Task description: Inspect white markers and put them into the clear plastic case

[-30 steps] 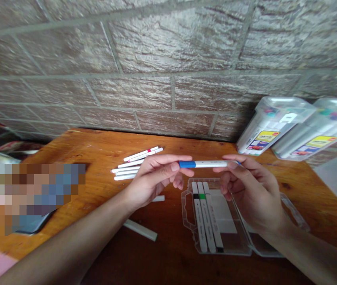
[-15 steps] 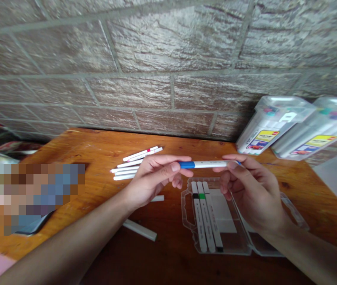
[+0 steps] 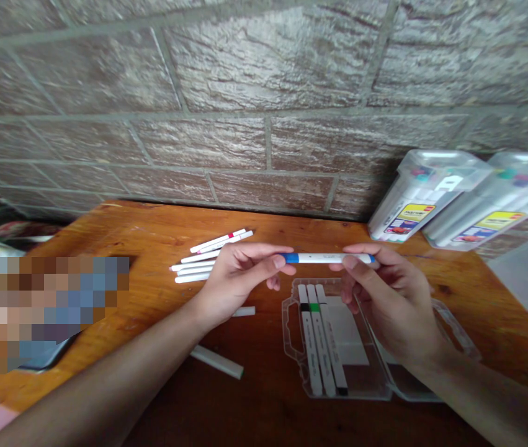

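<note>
Dimly lit overall, glaring across the stone-block wall [image 3: 264, 68], darkly shadowed over the near wooden tabletop [image 3: 254, 419], pixelated at left.

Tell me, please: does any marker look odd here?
Yes: in the open case, the third marker from the left has its dark end nearest the viewer, while the black-banded marker and green-banded marker have bands toward the far end. It may be turned around. The held blue-ended marker shows no damage.

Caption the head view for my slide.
Left hand and right hand hold a blue-tipped marker over a wooden table with an open clear case.
</note>
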A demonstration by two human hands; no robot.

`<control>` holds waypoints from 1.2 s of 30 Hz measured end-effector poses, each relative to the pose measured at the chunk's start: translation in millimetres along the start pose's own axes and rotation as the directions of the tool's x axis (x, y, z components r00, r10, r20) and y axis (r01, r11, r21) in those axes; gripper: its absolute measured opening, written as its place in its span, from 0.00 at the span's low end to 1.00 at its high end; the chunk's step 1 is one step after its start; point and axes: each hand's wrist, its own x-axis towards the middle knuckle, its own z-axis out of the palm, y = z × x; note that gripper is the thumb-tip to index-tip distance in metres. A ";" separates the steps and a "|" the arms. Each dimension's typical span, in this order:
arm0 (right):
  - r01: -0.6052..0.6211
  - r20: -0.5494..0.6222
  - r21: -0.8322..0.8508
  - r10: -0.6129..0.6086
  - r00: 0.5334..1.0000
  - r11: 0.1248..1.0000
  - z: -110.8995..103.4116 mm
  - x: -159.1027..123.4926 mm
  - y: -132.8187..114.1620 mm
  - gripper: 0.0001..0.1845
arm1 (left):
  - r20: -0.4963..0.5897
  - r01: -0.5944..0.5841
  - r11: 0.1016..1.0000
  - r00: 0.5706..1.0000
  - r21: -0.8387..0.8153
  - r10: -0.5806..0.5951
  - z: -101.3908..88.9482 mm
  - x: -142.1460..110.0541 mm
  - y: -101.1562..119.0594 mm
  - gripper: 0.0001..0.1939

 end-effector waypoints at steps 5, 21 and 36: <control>-0.001 0.040 -0.072 0.004 0.999 0.997 -3.1 -1.7 2.5 0.12 | -0.037 0.010 0.998 0.999 0.057 -0.008 0.5 1.3 0.8 0.10; 0.029 0.117 -0.304 0.007 0.993 0.952 -2.7 -0.9 1.3 0.12 | 0.013 -0.005 0.983 1.000 0.186 0.003 1.6 2.0 -1.5 0.12; 0.215 0.200 -0.556 -0.123 0.972 0.803 2.7 -6.6 -4.1 0.11 | 0.123 -0.059 0.969 0.992 0.239 0.030 12.9 -12.7 -8.9 0.09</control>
